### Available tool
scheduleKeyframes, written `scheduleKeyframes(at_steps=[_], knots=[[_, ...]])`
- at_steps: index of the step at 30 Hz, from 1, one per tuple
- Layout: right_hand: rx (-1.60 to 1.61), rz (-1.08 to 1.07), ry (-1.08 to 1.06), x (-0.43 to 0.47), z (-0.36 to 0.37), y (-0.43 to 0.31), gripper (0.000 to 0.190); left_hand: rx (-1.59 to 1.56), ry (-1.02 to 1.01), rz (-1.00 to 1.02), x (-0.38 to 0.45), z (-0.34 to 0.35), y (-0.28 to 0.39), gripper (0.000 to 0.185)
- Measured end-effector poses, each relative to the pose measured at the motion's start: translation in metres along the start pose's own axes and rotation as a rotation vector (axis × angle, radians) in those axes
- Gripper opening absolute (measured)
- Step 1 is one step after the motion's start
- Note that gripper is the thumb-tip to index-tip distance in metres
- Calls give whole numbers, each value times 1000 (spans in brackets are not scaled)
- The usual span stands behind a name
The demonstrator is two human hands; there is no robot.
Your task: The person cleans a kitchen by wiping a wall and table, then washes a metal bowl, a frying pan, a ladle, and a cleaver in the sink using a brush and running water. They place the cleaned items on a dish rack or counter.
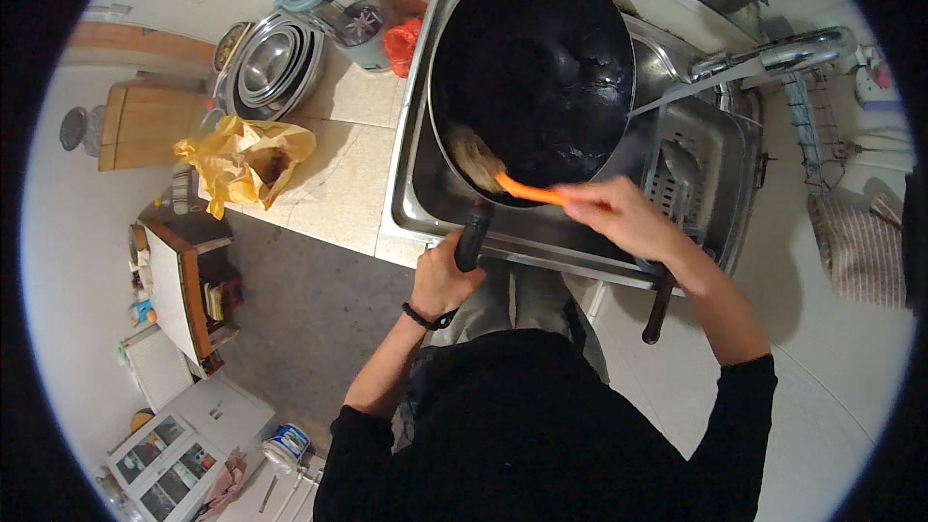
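Note:
A large black wok [533, 72] rests over the stainless steel sink [406, 210], wet and shiny on its right inner side. My left hand [444, 277] grips the wok's black handle [473, 235] at the near side. In my right hand [616, 214] is the orange handle [529, 192] of a brush. Its pale bristles [473, 158] lie against the wok's lower left inner wall and look blurred. From the chrome faucet [808, 51] a white stream [696, 93] slants to the wok's right rim.
In the right basin lie a ladle [680, 163] and a dark wooden handle [657, 315] that juts over the front edge. On the left counter stand nested steel bowls [272, 65], a blender jar [341, 7], a red plastic bag [403, 47] and a crumpled yellow bag [250, 159].

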State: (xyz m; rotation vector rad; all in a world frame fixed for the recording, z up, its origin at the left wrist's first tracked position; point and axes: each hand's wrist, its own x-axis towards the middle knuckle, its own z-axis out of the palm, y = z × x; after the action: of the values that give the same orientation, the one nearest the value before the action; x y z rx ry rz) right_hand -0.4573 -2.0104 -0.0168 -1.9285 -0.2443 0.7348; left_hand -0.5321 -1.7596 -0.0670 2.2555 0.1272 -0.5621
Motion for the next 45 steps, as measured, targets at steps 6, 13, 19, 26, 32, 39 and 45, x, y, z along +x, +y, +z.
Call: scheduleKeyframes(at_steps=[6, 13, 19, 26, 32, 39, 45], knots=[[-947, 176, 153, -13, -24, 36, 25, -146, -78, -62, 10, -8, -3, 38], [-376, 53, 109, -6, 6, 29, 27, -105, -17, 5, 17, 12, 0, 35], [-118, 53, 151, 2, 13, 30, 27, -165, -101, 43, 19, 11, 8, 35], [-1207, 183, 322, 10, -45, 70, 22, -671, -474, -222, 14, 9, 9, 32], [-1067, 68, 515, 85, -23, 61, 23, -280, -495, -176, 11, 23, 16, 32], [-909, 20, 26, 16, -13, 41, 22, -516, -439, -206, 15, 13, 12, 28], [-1085, 162, 307, 57, -34, 59, 23, -452, -457, -219, 10, 17, 16, 27]])
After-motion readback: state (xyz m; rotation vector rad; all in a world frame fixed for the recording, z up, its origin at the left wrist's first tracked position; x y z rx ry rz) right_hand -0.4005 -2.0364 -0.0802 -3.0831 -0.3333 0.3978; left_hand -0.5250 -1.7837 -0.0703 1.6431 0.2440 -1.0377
